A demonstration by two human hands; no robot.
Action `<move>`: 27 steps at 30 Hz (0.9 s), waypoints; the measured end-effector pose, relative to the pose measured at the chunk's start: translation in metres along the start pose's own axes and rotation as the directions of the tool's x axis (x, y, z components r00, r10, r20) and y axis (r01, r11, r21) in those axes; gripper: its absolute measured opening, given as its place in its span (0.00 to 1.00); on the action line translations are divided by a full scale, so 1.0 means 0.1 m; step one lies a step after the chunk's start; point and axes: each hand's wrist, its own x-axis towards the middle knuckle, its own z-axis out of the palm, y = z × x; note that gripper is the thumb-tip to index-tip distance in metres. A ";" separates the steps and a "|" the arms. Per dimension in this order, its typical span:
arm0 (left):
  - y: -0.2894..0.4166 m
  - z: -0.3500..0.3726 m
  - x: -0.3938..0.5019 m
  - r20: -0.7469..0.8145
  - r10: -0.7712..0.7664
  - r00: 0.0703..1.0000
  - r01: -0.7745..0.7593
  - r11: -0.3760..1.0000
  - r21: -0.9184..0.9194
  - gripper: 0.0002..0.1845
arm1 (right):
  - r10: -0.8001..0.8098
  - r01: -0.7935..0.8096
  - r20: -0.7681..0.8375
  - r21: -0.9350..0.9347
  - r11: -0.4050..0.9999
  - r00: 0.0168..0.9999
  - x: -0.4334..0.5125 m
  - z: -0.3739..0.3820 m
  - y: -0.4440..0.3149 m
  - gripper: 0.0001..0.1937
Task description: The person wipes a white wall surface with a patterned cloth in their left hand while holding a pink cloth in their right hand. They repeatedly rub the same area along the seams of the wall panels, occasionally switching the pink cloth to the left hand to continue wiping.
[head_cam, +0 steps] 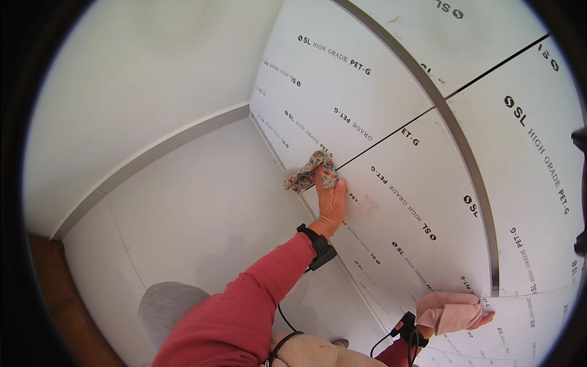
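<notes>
My left hand [331, 202] holds a crumpled patterned cloth [326, 170] against the lower part of a white cabinet front [394, 206], close to the floor. The cloth lies over the lower end of the dark gap [385, 137] between two fronts. Lower right, my right hand [487, 319] has a folded pink cloth [451, 312], which hides most of the palm and fingers. That cloth is at the end of the front, beside the grey channel [493, 257]. Printed film covers the fronts.
Pale floor tiles [197, 202] lie left of the cabinet, bounded by a skirting board [156, 149] under a white wall [151, 64]. A brown wooden surface [69, 293] shows at lower left. My grey-clad knee [169, 307] is nearby. Black cables [286, 319] hang near my wrists.
</notes>
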 end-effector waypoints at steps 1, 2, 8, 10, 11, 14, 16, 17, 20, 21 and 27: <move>-0.11 -0.10 0.00 -0.023 -0.102 0.994 0.101 0.993 -0.060 0.38 | -0.040 0.041 0.019 -0.066 0.997 0.999 0.00 -0.02 0.00 0.45; -0.19 -0.18 0.00 0.038 -0.211 0.977 0.214 0.973 -0.088 0.39 | -0.057 0.059 0.030 -0.065 0.996 0.998 0.01 -0.02 0.01 0.46; 0.13 -0.07 -0.17 0.059 -0.186 0.981 0.184 0.983 0.025 0.40 | -0.082 0.086 0.052 -0.078 0.993 0.995 0.06 -0.07 0.05 0.58; 0.50 0.25 -0.25 0.094 0.093 0.991 -0.105 0.987 0.125 0.40 | -0.059 0.061 0.020 -0.109 0.992 0.998 0.04 -0.04 0.03 0.59; 0.69 0.33 -0.21 0.109 0.161 0.981 -0.177 0.972 0.157 0.41 | -0.057 0.058 0.008 -0.100 0.993 0.998 0.02 0.00 0.03 0.59; 1.19 0.53 -0.09 0.214 0.353 0.911 -0.398 0.890 0.224 0.43 | -0.059 0.059 0.003 0.024 0.998 0.998 -0.03 0.07 -0.03 0.58; 1.27 0.52 0.00 0.270 0.382 0.884 -0.453 0.845 0.284 0.42 | 0.000 0.004 -0.025 0.123 0.992 1.000 -0.03 0.10 -0.04 0.57; 1.22 0.47 0.03 0.203 0.360 0.911 -0.401 0.888 0.224 0.41 | -0.041 0.043 -0.018 0.105 0.994 0.999 -0.03 0.10 -0.03 0.56; 0.74 0.21 0.05 0.112 0.274 0.955 -0.296 0.902 0.315 0.38 | -0.128 0.126 0.003 0.115 0.985 0.992 0.02 0.03 0.07 0.55; 0.55 0.12 0.00 0.113 0.188 0.976 -0.216 0.912 0.350 0.37 | -0.114 0.112 0.031 0.051 0.992 0.993 0.03 -0.03 0.11 0.55; 0.55 0.08 -0.06 0.028 -0.001 1.000 -0.006 0.968 0.251 0.35 | -0.199 0.199 -0.006 -0.039 0.979 0.980 0.14 -0.19 0.40 0.53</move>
